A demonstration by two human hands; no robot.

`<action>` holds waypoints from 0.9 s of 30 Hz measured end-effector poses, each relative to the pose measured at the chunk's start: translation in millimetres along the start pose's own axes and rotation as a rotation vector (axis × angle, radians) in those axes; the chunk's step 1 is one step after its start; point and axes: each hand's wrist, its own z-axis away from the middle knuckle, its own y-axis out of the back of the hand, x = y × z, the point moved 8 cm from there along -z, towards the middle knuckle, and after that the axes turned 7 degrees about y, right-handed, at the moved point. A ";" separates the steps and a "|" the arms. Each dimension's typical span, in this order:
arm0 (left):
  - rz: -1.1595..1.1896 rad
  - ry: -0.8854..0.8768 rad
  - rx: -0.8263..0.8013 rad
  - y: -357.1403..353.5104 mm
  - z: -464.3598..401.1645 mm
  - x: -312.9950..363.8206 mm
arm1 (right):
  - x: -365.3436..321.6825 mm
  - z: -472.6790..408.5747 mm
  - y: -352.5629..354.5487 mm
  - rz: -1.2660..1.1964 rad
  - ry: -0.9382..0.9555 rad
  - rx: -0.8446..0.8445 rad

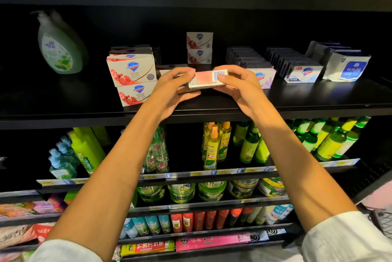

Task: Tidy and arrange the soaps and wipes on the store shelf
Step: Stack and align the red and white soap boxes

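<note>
Just above the front edge of the black shelf (318, 100), at the centre of the view, a pink-and-white soap box (206, 79) lies flat between two hands, barcode face up. From seven o'clock the left hand (172, 92) reaches in, thumb on top of the box's left end and fingers curled beneath it; from five o'clock the right hand (239, 85) pinches the right end, thumb pressed just below the barcode. Both grip the box (it does not seem to rest on the shelf, though that is hard to tell).

At nine o'clock from the box stands a stack of Safeguard pomegranate soap boxes (133, 77), tilted slightly. At twelve o'clock, deeper in, two more pomegranate boxes (199, 48) stand one on the other. Toward three o'clock run rows of Safeguard boxes: a pink-cornered one (266, 77) just beside the right hand, then a white-and-blue one (303, 73), then a blue-and-white wipes pack (347, 68) at the far right. At ten o'clock, well apart, stands a green pump bottle (59, 47).

White sleeves (339, 238) show at the bottom corners.
</note>
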 end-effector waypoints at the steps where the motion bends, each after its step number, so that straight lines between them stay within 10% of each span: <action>1: -0.002 -0.008 0.005 0.9 -0.5 0.2 | 0.3 0.1 0.1 0.004 0.004 -0.005; 27: 0.015 -0.073 -0.039 1.1 0.6 4.8 | 7.6 -2.1 -1.2 -0.065 -0.108 -0.007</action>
